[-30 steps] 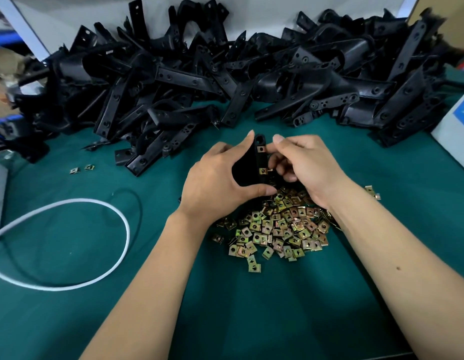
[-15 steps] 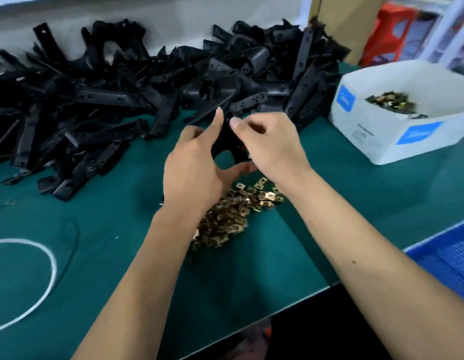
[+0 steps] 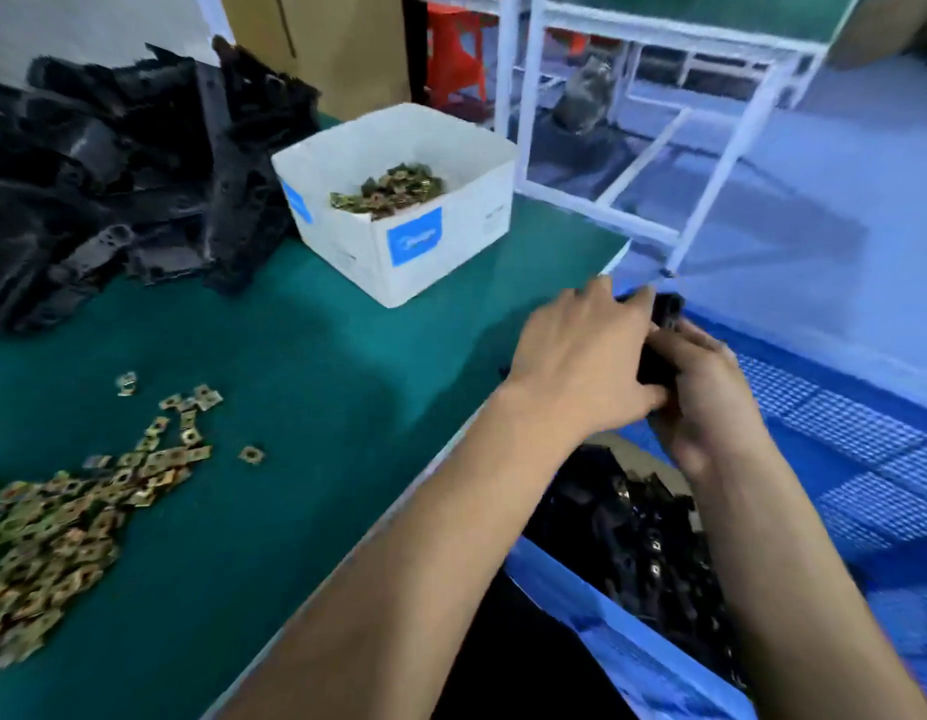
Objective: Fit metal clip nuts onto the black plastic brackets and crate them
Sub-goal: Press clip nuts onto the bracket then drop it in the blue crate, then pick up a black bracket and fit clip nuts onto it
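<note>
Both hands hold one black plastic bracket (image 3: 663,335) out past the table's right edge, above a blue crate (image 3: 866,459). My left hand (image 3: 581,361) grips it from the left and my right hand (image 3: 711,397) from below and right. Only the bracket's upper end shows between them. Inside the crate lie several black brackets (image 3: 653,543) with metal clip nuts on them. A heap of loose clip nuts (image 3: 61,527) lies on the green table at the left. The pile of bare black brackets (image 3: 113,174) fills the far left.
A white cardboard box (image 3: 425,241) holding more clip nuts stands on the green table (image 3: 305,407) near its right edge. Beyond the table are a white metal frame (image 3: 711,148), a brown carton (image 3: 337,44) and a red stool (image 3: 451,49).
Both hands have carried the bracket from above the clip nut heap rightward, past the table edge to over the blue crate. The view has swung right with them.
</note>
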A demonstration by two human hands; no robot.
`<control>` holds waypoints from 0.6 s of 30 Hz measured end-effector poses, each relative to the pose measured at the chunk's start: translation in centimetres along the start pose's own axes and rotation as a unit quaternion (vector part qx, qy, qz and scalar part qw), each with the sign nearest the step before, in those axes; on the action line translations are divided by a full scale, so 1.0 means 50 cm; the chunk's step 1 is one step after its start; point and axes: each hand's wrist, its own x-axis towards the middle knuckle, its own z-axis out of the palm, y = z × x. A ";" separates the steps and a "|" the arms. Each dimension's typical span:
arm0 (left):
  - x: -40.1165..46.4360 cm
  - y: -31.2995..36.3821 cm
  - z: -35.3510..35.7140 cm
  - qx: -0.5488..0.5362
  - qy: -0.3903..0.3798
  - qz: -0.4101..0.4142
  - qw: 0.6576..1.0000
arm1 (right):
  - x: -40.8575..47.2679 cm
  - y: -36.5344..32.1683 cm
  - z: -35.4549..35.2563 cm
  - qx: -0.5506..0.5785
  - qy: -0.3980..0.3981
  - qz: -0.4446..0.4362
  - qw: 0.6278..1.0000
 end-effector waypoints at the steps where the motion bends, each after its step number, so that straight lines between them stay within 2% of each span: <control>1: 0.011 0.024 0.036 0.007 -0.039 0.014 0.999 | 0.007 0.024 -0.050 0.010 0.032 0.033 0.999; 3: 0.016 0.053 0.111 0.017 -0.126 0.024 0.992 | 0.019 0.086 -0.147 0.008 0.097 0.107 0.990; 6: -0.012 0.051 0.212 0.017 -0.246 0.002 0.969 | 0.031 0.191 -0.261 -0.028 0.199 0.230 0.952; 9: -0.049 0.029 0.280 0.020 -0.312 -0.031 0.949 | 0.034 0.278 -0.333 -0.120 0.255 0.309 0.909; 10: -0.058 0.022 0.294 0.023 -0.321 -0.038 0.946 | 0.032 0.298 -0.349 -0.192 0.255 0.320 0.892; 12: -0.068 0.009 0.308 0.021 -0.324 -0.049 0.944 | 0.017 0.319 -0.361 -0.363 0.250 0.330 0.835; 14: -0.064 0.002 0.307 0.015 -0.311 -0.054 0.949 | 0.001 0.319 -0.357 -0.459 0.256 0.317 0.790; 18: -0.034 0.008 0.260 -0.003 -0.228 -0.041 0.973 | 0.014 0.286 -0.286 -0.537 0.251 0.208 0.778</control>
